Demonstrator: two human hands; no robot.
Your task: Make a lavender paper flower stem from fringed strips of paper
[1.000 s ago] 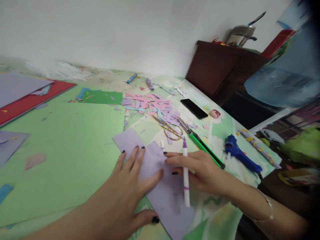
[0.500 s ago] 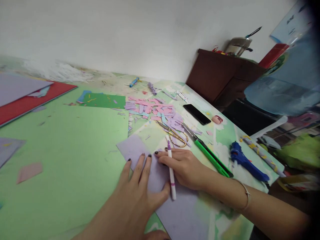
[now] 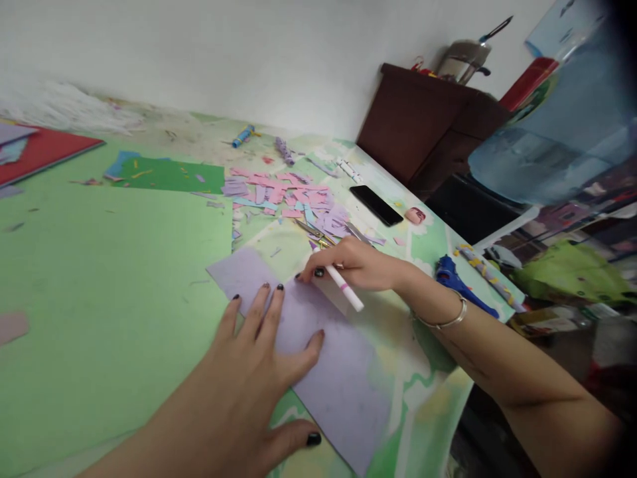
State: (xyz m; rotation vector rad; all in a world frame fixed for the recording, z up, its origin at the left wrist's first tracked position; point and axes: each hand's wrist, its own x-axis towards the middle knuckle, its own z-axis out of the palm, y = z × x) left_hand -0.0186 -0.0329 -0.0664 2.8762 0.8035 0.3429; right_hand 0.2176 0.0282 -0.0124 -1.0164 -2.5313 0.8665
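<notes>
A sheet of light purple paper lies at a slant over the edge of a large green sheet. My left hand rests on the purple paper, fingers spread, holding nothing. At the paper's upper right edge, my right hand is closed around a white marker with a purple band and a purple end. Its fingertips touch the paper's edge, where a pale flap appears raised below the marker. Gold-handled scissors lie just beyond, partly hidden by this hand. The utility knife's blade shows there too; its handle is covered.
Pink and purple paper scraps are heaped beyond the hands, beside a dark green sheet. Toward the right edge lie a black phone, a blue glue gun and a decorated stick. A red board sits far left.
My right hand has moved up along the paper's edge, and the marker has tilted, its lower end swinging right. The right hand now covers the knife's green handle. The view has shifted.
</notes>
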